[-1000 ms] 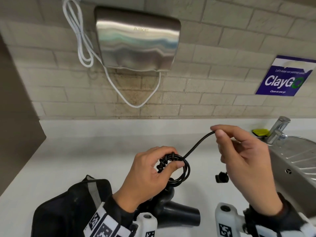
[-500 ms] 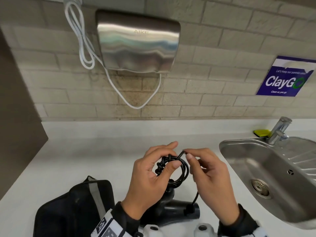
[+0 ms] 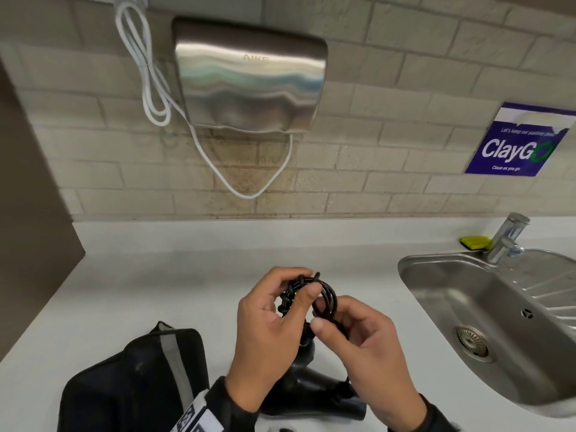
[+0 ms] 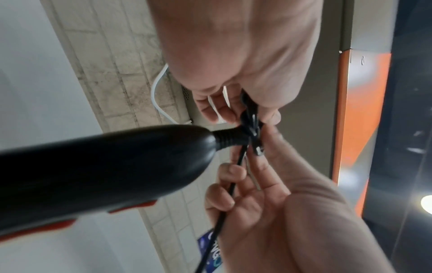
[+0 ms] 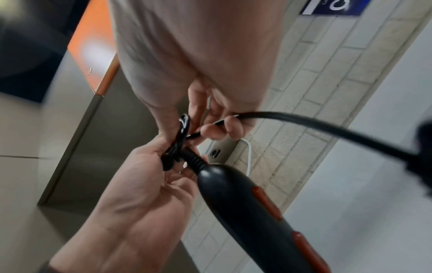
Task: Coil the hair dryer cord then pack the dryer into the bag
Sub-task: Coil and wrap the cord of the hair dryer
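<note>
Dryer (image 3: 311,397) part-hidden under hands; plug unclear. Left hand (image 3: 268,332) gripping coiled cord (image 3: 324,299), right hand (image 3: 371,353) pinching loose strand. Readable: "AIKE", "ClayGo".

A plain white countertop (image 3: 156,275) runs along the foot of the tiled wall. A rounded stainless-steel sink (image 3: 436,269) is set into it, and a yellow-green sponge (image 3: 568,242) lies at the sink's back rim. Well apart from the sink, at the counter's near edge, lies a black fabric bag with a grey stripe (image 3: 131,385). Between bag and sink rests a black plastic hair dryer (image 3: 311,391), just beside the bag.
</note>
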`<state>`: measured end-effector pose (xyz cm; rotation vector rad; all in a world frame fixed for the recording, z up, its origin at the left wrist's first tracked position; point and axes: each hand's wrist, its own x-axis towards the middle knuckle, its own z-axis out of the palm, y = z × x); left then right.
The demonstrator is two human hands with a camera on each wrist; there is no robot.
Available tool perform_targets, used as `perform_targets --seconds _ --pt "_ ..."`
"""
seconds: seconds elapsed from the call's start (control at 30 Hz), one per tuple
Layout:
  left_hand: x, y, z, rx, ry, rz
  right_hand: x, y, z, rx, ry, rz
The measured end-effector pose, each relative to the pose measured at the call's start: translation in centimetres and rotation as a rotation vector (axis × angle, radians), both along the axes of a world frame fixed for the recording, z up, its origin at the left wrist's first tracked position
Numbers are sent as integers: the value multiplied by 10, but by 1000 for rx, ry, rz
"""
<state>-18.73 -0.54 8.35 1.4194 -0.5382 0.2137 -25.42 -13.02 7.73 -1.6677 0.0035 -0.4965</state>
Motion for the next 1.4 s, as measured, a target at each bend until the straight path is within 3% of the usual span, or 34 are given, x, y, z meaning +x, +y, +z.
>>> perform_targets --seconds 0.27,0.43,0.5,0.67,0.77,1.03,1.27,1.4 --pt "-4 1 14 -194 340 -144 -4 10 8 -102 -10 -195" --pt "-2 4 16 -266 488 -157 -2 20 -2 -601 -267 -378" --pt "-3 5 17 -291 515 -154 0 24 -9 -660 -329 -432" --pt "-5 5 21 -328 535 -148 -1 40 -2 -533 -175 -514" --pt "-5 5 20 -307 497 -154 -1 39 4 -371 -12 -450" --pt "-4 1 7 5 84 28 -9 20 34 169 232 -186" --pt "1 -1 5 37 60 53 -25 9 50 3 179 -147" --pt "3 0 4 18 77 58 -27 3 46 136 114 -31"
